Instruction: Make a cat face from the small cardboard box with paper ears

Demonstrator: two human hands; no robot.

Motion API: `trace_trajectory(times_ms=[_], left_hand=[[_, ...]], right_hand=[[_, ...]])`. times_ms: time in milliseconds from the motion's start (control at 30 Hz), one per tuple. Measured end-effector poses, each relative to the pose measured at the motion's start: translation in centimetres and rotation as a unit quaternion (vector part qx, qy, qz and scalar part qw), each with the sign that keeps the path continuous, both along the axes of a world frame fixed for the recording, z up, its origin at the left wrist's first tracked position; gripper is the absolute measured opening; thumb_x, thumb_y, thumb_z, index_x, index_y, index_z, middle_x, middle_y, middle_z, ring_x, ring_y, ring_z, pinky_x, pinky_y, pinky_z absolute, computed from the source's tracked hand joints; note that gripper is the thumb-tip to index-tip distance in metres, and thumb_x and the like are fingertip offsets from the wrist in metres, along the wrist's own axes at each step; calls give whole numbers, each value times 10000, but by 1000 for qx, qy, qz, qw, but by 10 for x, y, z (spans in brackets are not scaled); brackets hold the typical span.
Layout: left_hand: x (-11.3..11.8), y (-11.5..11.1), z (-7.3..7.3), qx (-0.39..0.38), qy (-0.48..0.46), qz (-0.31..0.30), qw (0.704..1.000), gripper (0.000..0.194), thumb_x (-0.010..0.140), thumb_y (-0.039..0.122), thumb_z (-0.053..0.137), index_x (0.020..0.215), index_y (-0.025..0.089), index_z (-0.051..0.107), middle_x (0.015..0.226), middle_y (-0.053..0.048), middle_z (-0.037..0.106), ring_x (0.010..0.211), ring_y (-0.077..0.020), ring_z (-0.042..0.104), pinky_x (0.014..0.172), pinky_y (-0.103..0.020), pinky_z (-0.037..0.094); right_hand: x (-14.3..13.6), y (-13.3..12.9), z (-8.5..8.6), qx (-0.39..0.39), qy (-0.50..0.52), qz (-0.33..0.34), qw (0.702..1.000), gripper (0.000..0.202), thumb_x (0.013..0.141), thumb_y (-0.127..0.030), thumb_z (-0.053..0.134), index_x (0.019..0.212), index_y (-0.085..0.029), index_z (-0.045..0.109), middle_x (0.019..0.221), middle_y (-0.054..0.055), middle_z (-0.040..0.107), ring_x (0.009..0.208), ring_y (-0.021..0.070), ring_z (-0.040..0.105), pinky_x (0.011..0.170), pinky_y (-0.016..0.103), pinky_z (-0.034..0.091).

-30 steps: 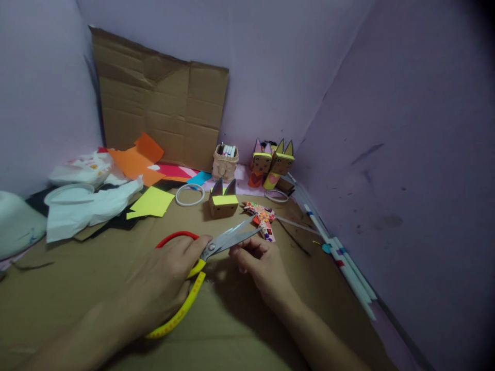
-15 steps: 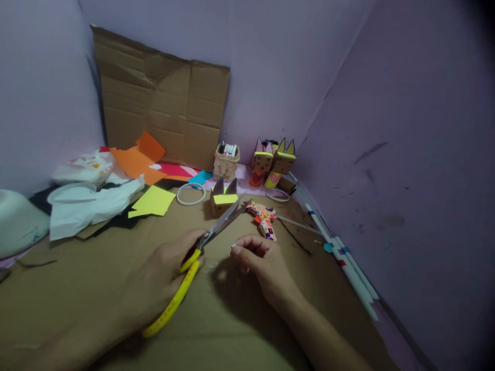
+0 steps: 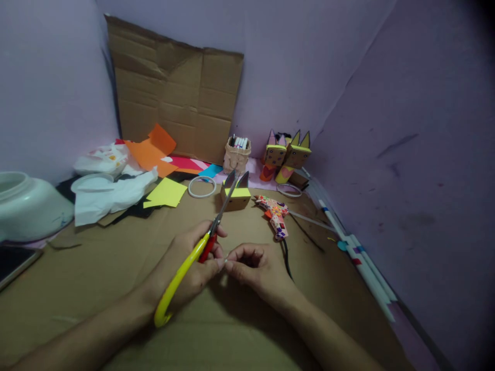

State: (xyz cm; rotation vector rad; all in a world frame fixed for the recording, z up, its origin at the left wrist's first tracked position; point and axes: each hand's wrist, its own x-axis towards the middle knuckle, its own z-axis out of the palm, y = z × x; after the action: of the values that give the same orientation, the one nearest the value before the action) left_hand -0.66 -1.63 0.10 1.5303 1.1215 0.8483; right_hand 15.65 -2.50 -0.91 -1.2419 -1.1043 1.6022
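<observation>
My left hand (image 3: 187,260) is closed around scissors (image 3: 180,275) with yellow and red handles, their closed blades slanting up and away. The tips of its thumb and finger meet those of my right hand (image 3: 257,265) over a tiny whitish piece (image 3: 226,260). My right hand pinches that piece, mostly hidden by the fingertips; its kind is too small to make out. Just beyond the blades stands a small cardboard box (image 3: 236,202) with dark pointed ears and a yellow top. A flower-patterned glue gun (image 3: 277,214) lies past my right hand, its black cord running toward me.
Cardboard (image 3: 127,263) covers the work surface. Yellow paper (image 3: 166,193), orange paper (image 3: 154,147) and white plastic (image 3: 116,201) lie at left, near a phone (image 3: 17,263). A marker holder (image 3: 237,157) and two eared figures (image 3: 288,157) stand behind. White tubes (image 3: 367,273) line the right wall.
My hands have come together at the fingertips. The scissors, earlier with blades apart, are now closed and turned more upright. The camera view has shifted slightly, bringing the phone into sight.
</observation>
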Motion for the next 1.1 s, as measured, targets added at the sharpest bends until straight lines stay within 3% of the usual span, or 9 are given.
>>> trace_trajectory(times_ms=[367, 867, 1100], left_hand=[[3, 1, -4, 44, 10, 4, 999, 254, 713, 188, 588, 965, 199, 557, 674, 42, 594, 559, -103, 542, 513, -196, 429], [5, 1, -5, 33, -3, 19, 999, 287, 714, 229, 604, 993, 204, 543, 701, 35, 595, 584, -115, 561, 538, -213, 453], [5, 0, -2, 40, -1, 18, 999, 311, 712, 234, 605, 1016, 192, 557, 719, 26, 601, 588, -118, 570, 537, -221, 457]], right_hand=[[1, 1, -2, 13, -1, -12, 1000, 128, 557, -246, 750, 565, -153, 662, 463, -51, 570, 415, 44, 413, 422, 182, 302], [3, 1, -2, 24, 17, -28, 999, 182, 545, -258, 811, 588, -151, 670, 472, -53, 578, 417, 47, 418, 430, 178, 340], [1, -1, -3, 19, 3, 9, 1000, 137, 560, -233, 754, 561, -160, 638, 449, -65, 550, 412, 43, 385, 425, 180, 292]])
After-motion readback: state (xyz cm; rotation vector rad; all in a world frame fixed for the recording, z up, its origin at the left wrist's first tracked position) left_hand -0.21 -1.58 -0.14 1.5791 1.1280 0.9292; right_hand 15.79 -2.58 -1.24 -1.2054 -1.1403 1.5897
